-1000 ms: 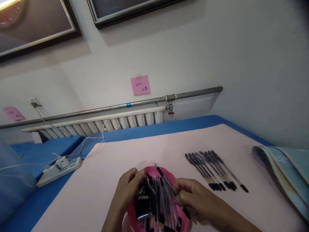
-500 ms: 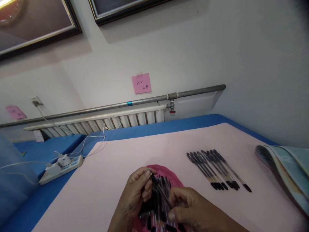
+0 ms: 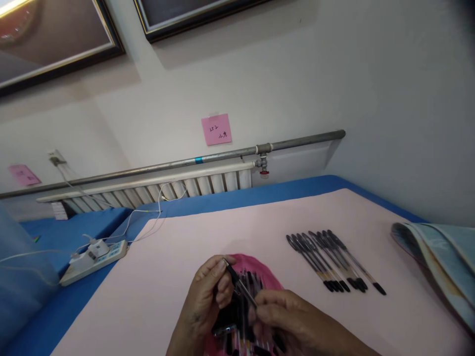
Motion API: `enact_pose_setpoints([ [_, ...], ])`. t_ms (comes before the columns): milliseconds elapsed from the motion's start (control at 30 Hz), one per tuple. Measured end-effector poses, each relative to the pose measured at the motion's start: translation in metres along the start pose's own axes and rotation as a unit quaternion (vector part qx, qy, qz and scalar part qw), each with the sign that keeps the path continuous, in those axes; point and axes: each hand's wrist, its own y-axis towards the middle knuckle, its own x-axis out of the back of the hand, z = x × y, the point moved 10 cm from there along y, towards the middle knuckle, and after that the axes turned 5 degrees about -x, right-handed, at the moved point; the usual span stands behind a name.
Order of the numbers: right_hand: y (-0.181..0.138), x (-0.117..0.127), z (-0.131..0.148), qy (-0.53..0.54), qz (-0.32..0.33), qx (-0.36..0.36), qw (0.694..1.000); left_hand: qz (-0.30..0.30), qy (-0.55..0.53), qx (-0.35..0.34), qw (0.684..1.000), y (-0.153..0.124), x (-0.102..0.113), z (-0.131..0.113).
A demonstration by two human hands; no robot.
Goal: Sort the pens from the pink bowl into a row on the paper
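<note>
A pink bowl (image 3: 256,264) full of black pens and loose caps sits at the near edge of the pink sheet (image 3: 260,232). Over it, my left hand (image 3: 208,299) pinches the top end of one black pen (image 3: 239,283) between thumb and fingers. My right hand (image 3: 287,319) grips the same pen's lower part, fingers closed. The pen slants from upper left to lower right between the hands. To the right, several capped black pens (image 3: 334,261) lie side by side in a row on the sheet.
A white power strip (image 3: 94,254) with cables lies on the blue cloth (image 3: 44,306) at left. A radiator (image 3: 156,188) and pipe run along the wall. Folded blue-patterned cloth (image 3: 438,257) lies at right. Pink notes stick to the wall.
My hands lifted one pen out of the bowl and drew together over it. My left hand moved from the bowl's rim to the pen's top end.
</note>
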Motion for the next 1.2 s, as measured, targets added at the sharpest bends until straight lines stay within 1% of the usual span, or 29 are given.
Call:
enact_pose_setpoints([
  [100,-0.002,-0.007,0.006,0.005,0.027,0.024,0.999,0.007,0.000,0.001,1.000,0.000,-0.001,0.001],
  [200,-0.003,-0.001,0.009,0.018,-0.004,0.045,0.999,0.009,-0.002,-0.002,1.000,0.000,-0.001,0.001],
  [267,-0.002,0.002,0.006,0.039,-0.017,0.038,0.998,0.010,-0.003,-0.002,1.000,-0.001,-0.001,0.001],
  [433,-0.002,-0.008,-0.005,0.056,0.018,-0.017,0.998,0.004,-0.004,0.005,1.000,-0.001,0.000,0.002],
  [567,-0.004,-0.006,0.000,0.054,-0.004,0.000,0.999,0.008,0.002,0.007,1.000,-0.001,-0.001,0.002],
  [733,-0.003,-0.010,-0.005,0.105,0.008,-0.027,0.994,0.006,0.009,0.005,1.000,-0.001,0.000,0.002],
  [867,-0.004,-0.007,-0.001,0.102,-0.003,0.002,0.995,0.009,0.013,0.008,1.000,-0.002,-0.002,0.002],
  [1067,-0.004,-0.008,-0.007,0.109,0.000,-0.037,0.993,-0.007,0.023,0.001,1.000,-0.001,0.002,0.001],
  [1200,-0.004,-0.006,-0.003,0.111,-0.005,-0.011,0.994,-0.002,0.022,0.006,1.000,-0.001,0.001,0.002],
])
